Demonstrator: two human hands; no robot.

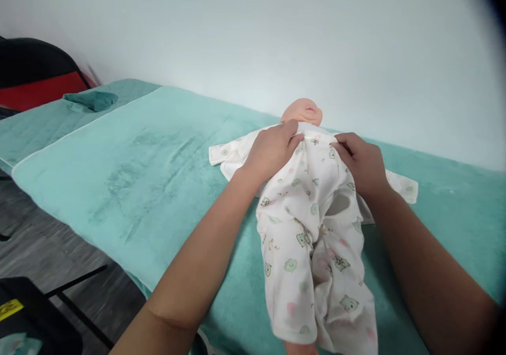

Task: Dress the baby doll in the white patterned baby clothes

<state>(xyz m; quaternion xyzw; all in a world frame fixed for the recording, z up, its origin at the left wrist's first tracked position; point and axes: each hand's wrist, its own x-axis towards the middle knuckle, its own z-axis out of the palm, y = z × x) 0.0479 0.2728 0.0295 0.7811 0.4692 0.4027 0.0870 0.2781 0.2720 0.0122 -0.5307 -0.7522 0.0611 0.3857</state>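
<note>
A baby doll (302, 111) lies on its back on the green-covered bed, its head toward the wall. White printed baby pants (292, 228) with small animal figures cover its legs and reach up to its chest. My left hand (274, 146) pinches the waistband on the left side, close to the doll's neck. On the other side, my right hand (361, 162) grips the same waistband with fingers curled. Under my hands a matching baby shirt (227, 152) shows, its sleeves spread to both sides. One doll foot (300, 348) sticks out below a pant leg.
The bed (130, 181) has a green cover with a face hole (93, 101) at its far left end. A black and red chair (39, 80) stands behind that end. A white wall runs along the back. A black object with a yellow label (11, 308) is at lower left.
</note>
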